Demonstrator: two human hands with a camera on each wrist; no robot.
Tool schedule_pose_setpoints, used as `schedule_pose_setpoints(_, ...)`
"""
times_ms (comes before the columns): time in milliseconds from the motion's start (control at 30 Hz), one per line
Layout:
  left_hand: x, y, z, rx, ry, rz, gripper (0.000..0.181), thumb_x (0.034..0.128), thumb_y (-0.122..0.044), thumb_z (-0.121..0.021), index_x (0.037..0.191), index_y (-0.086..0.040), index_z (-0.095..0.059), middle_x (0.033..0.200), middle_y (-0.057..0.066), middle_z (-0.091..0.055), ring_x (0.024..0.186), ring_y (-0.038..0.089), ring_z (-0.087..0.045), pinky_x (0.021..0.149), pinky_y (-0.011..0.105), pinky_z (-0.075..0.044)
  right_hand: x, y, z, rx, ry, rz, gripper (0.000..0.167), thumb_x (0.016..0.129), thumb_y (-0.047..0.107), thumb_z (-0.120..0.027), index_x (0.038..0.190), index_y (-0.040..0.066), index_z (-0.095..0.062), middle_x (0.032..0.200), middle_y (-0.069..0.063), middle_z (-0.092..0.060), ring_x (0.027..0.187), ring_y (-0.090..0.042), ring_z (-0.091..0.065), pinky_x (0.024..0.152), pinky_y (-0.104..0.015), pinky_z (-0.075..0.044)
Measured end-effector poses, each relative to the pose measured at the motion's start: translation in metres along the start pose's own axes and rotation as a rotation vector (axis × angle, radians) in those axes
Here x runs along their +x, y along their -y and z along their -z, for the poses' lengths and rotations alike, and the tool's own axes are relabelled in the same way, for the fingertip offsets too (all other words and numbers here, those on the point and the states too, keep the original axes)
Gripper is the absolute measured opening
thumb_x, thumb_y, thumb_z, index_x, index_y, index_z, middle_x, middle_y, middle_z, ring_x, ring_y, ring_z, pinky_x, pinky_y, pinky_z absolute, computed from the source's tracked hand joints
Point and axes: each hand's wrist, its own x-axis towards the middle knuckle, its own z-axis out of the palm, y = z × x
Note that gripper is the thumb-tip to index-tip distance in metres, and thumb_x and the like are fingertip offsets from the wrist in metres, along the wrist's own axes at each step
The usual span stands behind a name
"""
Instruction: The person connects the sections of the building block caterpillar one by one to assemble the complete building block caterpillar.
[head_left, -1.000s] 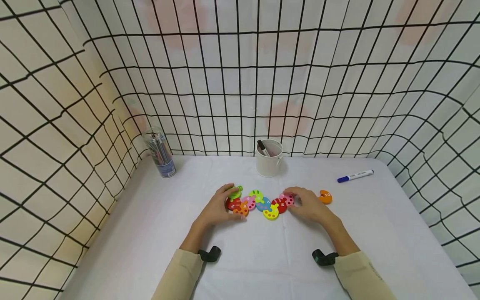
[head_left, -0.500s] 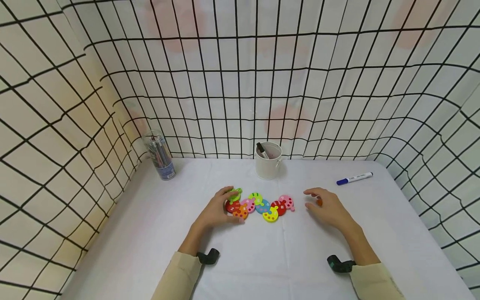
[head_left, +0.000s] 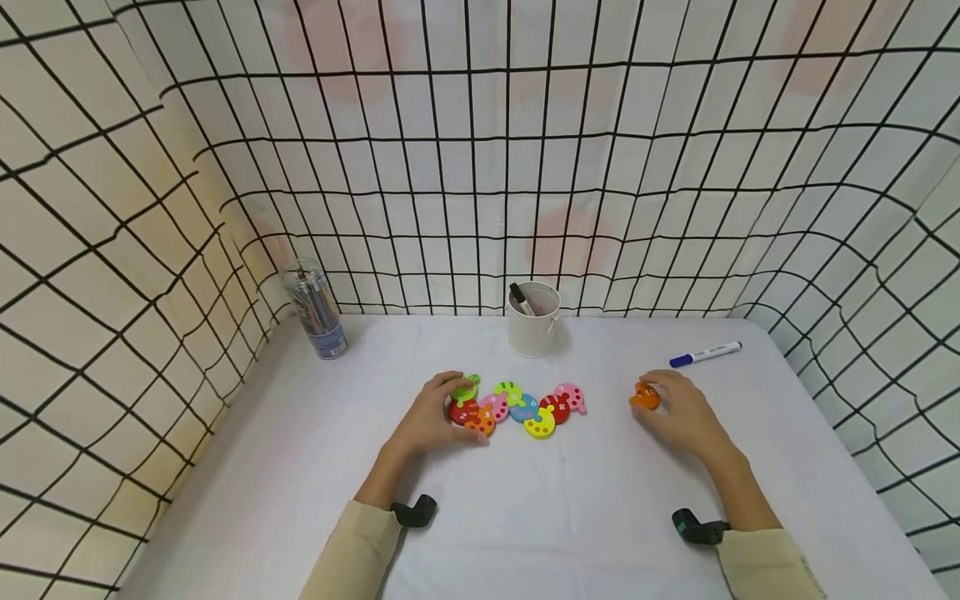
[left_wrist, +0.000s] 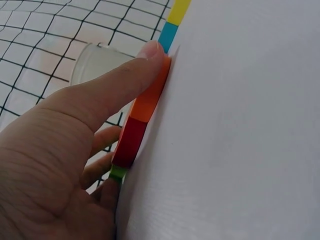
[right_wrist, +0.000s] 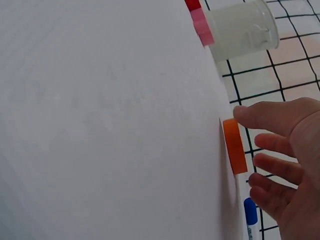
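A wavy chain of joined, numbered puzzle pieces (head_left: 523, 407) lies flat on the white table, in red, orange, pink, green, blue and yellow. My left hand (head_left: 425, 421) curves around its left end, thumb along the edge of the orange number 3 piece (left_wrist: 148, 100) and fingers by the green face piece (head_left: 467, 390). Apart from the chain, to its right, a loose orange puzzle piece (head_left: 645, 396) sits between the thumb and fingers of my right hand (head_left: 684, 417). In the right wrist view the thumb tip touches this orange piece (right_wrist: 235, 146); the other fingers curl behind it.
A white bucket (head_left: 532, 333) with a black-capped marker stands behind the chain. Back left is a clear tube of pencils (head_left: 315, 308). A blue-capped marker (head_left: 705, 354) lies beyond my right hand. Black wire grid (head_left: 480, 208) encloses the back and sides.
My right hand has left the chain's pink right-end piece and moved right to the loose orange piece, its fingers now around it. The left hand stays at the chain's left end.
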Motion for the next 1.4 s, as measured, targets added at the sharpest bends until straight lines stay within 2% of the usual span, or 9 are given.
schedule_pose_setpoints(300,0.002,0.008,0.008,0.020,0.052,-0.001,0.093,0.0636,-0.058,-0.094,0.146,-0.034,-0.057,0.160,-0.001,-0.042,0.151,0.030,-0.036,0.121,0.061,-0.033,-0.005,-0.011,-0.002,0.014,0.017,0.012,0.054,0.094,0.023,-0.075,0.140,0.001,-0.057,0.143,-0.030,-0.055,0.133,-0.051,-0.048,0.111,-0.067,-0.039)
schedule_pose_setpoints(500,0.003,0.010,0.010,0.009,0.043,-0.031,0.095,0.0651,-0.060,-0.092,0.148,-0.031,-0.056,0.163,-0.003,-0.040,0.152,0.032,-0.036,0.120,0.062,-0.033,-0.004,-0.008,-0.001,0.032,0.005,0.006,0.049,0.095,0.022,-0.074,0.138,0.002,-0.060,0.141,-0.030,-0.057,0.131,-0.050,-0.051,0.110,-0.066,-0.041)
schedule_pose_setpoints(667,0.005,0.010,0.011,-0.003,0.043,-0.028,0.095,0.0662,-0.059,-0.092,0.149,-0.029,-0.055,0.165,-0.004,-0.038,0.154,0.030,-0.034,0.122,0.061,-0.031,-0.004,-0.002,-0.002,0.049,0.010,-0.017,0.050,0.095,0.025,-0.075,0.137,0.003,-0.060,0.138,-0.028,-0.060,0.126,-0.048,-0.056,0.107,-0.064,-0.045)
schedule_pose_setpoints(833,0.004,0.009,0.010,-0.010,0.046,-0.047,0.092,0.0702,-0.056,-0.091,0.150,-0.025,-0.055,0.166,-0.001,-0.036,0.155,0.030,-0.033,0.123,0.060,-0.030,-0.003,0.009,-0.005,0.070,0.017,-0.031,0.050,0.093,0.029,-0.077,0.135,0.007,-0.062,0.133,-0.023,-0.064,0.116,-0.040,-0.060,0.101,-0.059,-0.051)
schedule_pose_setpoints(1067,0.004,0.009,0.009,-0.011,0.047,-0.030,0.091,0.0718,-0.054,-0.090,0.150,-0.026,-0.054,0.166,-0.002,-0.036,0.154,0.030,-0.034,0.122,0.061,-0.030,0.000,0.032,-0.014,0.108,0.044,-0.015,0.052,0.090,0.030,-0.080,0.133,0.007,-0.064,0.126,-0.015,-0.068,0.105,-0.028,-0.062,0.096,-0.048,-0.056)
schedule_pose_setpoints(1400,0.003,0.009,0.007,-0.014,0.043,-0.034,0.090,0.0727,-0.051,-0.090,0.150,-0.025,-0.054,0.166,-0.001,-0.037,0.152,0.030,-0.037,0.122,0.060,-0.032,0.004,0.058,-0.031,0.125,0.065,-0.029,0.051,0.087,0.030,-0.083,0.130,0.009,-0.066,0.121,-0.011,-0.069,0.101,-0.024,-0.061,0.093,-0.042,-0.058)
